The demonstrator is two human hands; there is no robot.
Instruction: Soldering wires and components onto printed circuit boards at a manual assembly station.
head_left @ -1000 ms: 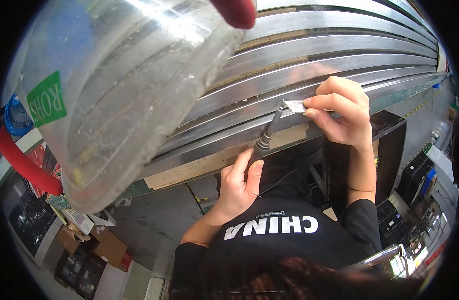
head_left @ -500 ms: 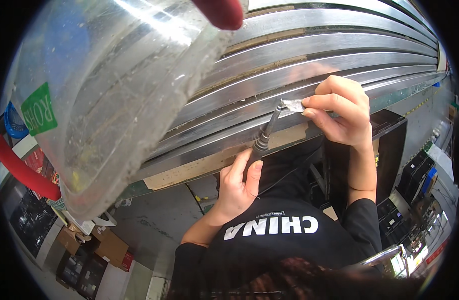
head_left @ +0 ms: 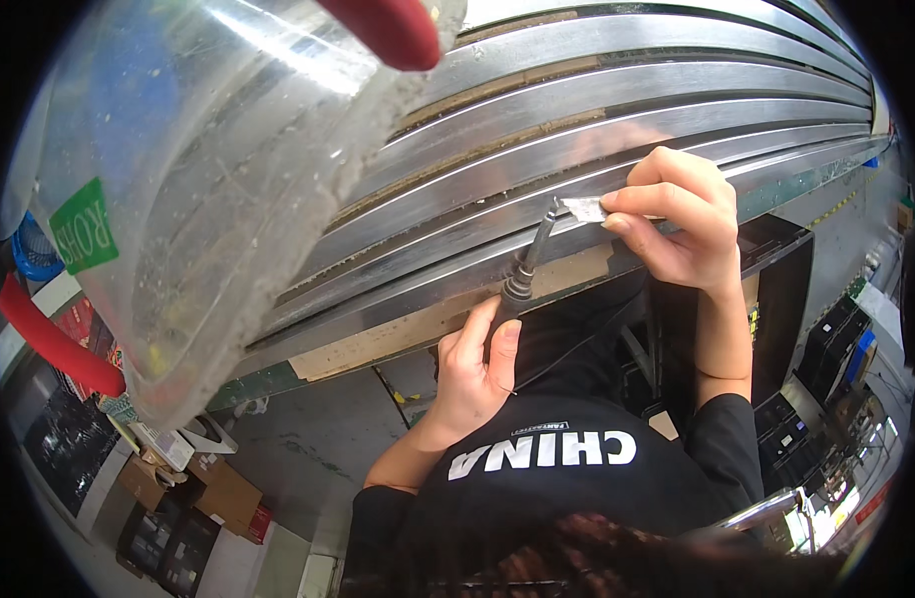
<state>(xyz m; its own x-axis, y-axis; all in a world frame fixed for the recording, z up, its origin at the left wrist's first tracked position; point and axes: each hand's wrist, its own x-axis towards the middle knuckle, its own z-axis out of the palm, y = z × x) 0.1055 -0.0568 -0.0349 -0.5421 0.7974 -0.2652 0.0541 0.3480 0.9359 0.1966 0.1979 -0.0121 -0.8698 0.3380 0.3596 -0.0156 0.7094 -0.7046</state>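
My left hand is closed round the dark handle of a soldering iron, whose thin tip points up and away from me. Between thumb and fingertips, my right hand pinches a small crumpled silvery-white piece; its material is hard to tell. The iron's tip is right beside the left end of this piece, and whether they touch cannot be made out. Both hands are over the near edge of a bench with long metal rails. A thin dark cable runs near my left hand.
A scratched clear plastic sheet or cover with a green label fills the upper left, close to view. Red curved bars stand by it. Cardboard boxes lie low on the left. A black cabinet is under the bench at right.
The clear plastic and red bars shift slightly in the picture, as my view moves a little. The iron's tip sits slightly lower and further left; both hands keep their grips.
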